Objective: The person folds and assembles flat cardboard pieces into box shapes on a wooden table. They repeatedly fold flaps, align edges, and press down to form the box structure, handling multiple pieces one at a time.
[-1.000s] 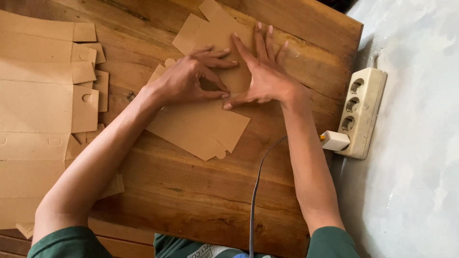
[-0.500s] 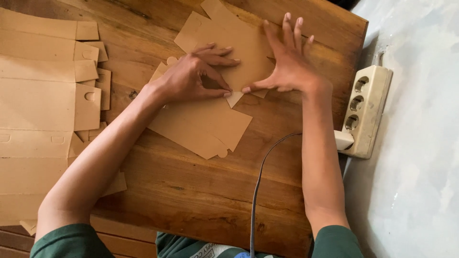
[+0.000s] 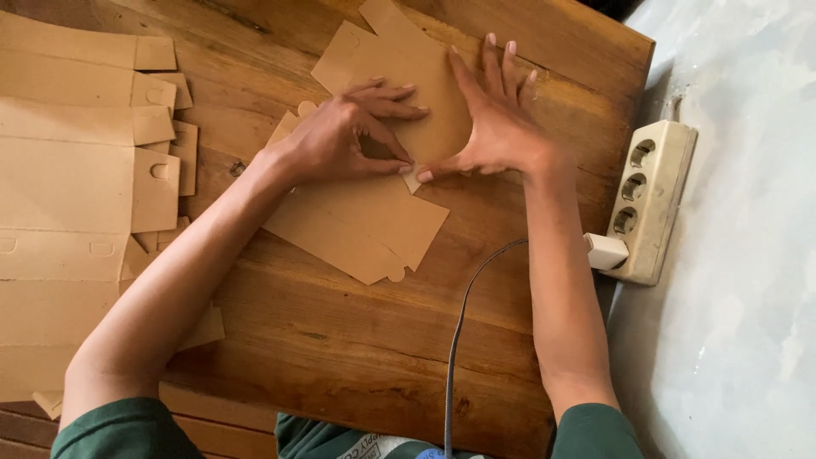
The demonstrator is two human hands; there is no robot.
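Pressing flat brown cardboard blank onto wooden table, center frame. Left hand curled, fingertips pinching a fold w/ thumb. Right hand spread open, palm down on upper panel, thumb touching left thumb. Stack of cardboard blanks at 9 o'clock. White power strip w/ plug at 3 o'clock.

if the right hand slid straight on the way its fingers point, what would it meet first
The right hand lies on the flat cardboard blank, fingers pointing toward the far table edge. Probably only bare wood, then that edge.
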